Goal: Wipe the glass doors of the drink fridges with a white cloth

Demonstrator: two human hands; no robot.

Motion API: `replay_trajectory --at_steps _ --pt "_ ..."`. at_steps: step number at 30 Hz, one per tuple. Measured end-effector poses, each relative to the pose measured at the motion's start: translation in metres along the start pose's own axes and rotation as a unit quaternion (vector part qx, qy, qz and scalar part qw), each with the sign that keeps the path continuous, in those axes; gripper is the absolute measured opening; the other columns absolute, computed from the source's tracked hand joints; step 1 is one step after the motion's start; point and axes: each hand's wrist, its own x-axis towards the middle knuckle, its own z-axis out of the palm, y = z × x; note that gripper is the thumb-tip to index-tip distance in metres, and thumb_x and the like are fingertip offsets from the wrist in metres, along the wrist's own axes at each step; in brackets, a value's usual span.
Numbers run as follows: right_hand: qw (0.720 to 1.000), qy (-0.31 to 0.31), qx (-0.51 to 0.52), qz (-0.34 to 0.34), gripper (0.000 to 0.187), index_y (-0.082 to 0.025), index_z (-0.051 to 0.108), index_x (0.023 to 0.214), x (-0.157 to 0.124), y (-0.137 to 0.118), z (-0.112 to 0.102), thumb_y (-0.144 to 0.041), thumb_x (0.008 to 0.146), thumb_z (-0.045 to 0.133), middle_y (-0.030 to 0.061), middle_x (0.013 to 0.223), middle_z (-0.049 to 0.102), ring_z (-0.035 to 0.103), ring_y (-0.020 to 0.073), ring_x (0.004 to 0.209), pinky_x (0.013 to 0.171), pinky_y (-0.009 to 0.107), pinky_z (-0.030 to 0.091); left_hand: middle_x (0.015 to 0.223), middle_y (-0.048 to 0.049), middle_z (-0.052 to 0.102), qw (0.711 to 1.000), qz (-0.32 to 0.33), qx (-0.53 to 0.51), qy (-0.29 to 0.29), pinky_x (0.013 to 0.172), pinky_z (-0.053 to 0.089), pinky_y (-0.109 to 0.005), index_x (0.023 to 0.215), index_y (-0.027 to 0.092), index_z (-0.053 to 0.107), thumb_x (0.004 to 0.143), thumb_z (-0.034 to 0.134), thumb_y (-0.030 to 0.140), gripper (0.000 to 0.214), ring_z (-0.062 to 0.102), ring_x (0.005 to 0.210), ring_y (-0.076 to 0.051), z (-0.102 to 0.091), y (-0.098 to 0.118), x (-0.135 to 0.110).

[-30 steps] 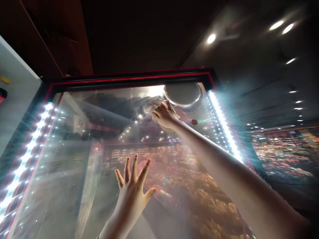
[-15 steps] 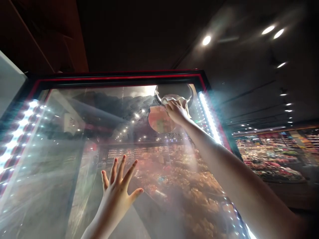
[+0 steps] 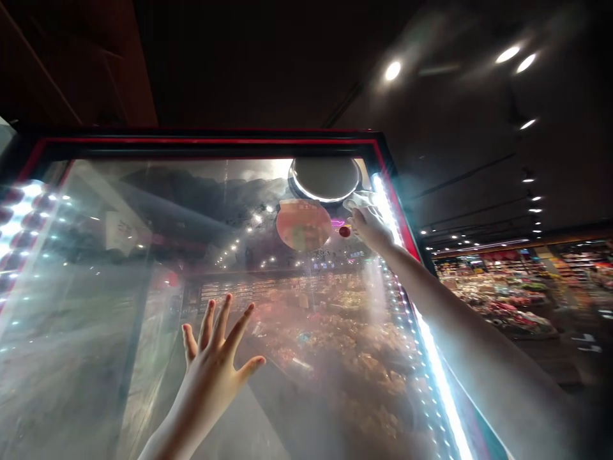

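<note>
My right hand point(image 3: 371, 227) reaches high up to the top right corner of a tall glass panel point(image 3: 143, 287) and is closed on a pale cloth point(image 3: 360, 200), which is pressed against the glass beside a strip of white lights point(image 3: 431, 364). My left hand point(image 3: 213, 348) lies flat on the lower middle of the glass, fingers spread, holding nothing. The panel has a black and red frame point(image 3: 205, 142). Behind the glass near the top sit a round grey disc point(image 3: 324, 177) and a round pinkish sticker point(image 3: 303, 224).
The glass is hazy and mirrors a shop full of goods. Another strip of white lights point(image 3: 23, 198) runs down the left side. To the right, past the frame, lit shop shelves point(image 3: 502, 287) show under a dark ceiling with spot lamps point(image 3: 393, 70).
My right hand has slid the cloth rightwards along the top of the glass, from the disc to the right light strip. My left hand has stayed flat on the glass.
</note>
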Motion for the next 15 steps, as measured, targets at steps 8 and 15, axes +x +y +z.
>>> replay_trajectory --at_steps 8,15 --pt "0.998 -0.036 0.035 0.041 0.056 -0.027 0.054 0.144 -0.03 -0.021 0.003 -0.037 0.104 0.016 0.0105 0.131 0.067 0.059 0.0325 0.126 0.107 0.059 0.048 0.173 -0.0065 0.014 1.0 0.0 -0.015 -0.003 0.115 0.006 -0.082 0.161 0.05 0.011 0.092 0.069 0.043 0.09 0.014 0.158 -0.043 -0.001 0.002 0.001" --pt "0.982 -0.096 -0.003 -0.164 0.045 -0.036 0.062 0.134 -0.036 -0.074 0.024 -0.037 0.105 0.027 -0.0001 0.143 0.063 0.043 0.0343 0.145 0.129 0.069 0.012 0.173 -0.0059 0.018 1.0 0.008 -0.003 -0.014 0.119 0.007 -0.078 0.162 0.048 0.014 0.092 0.07 0.042 0.09 0.017 0.158 -0.041 -0.003 -0.004 -0.002"
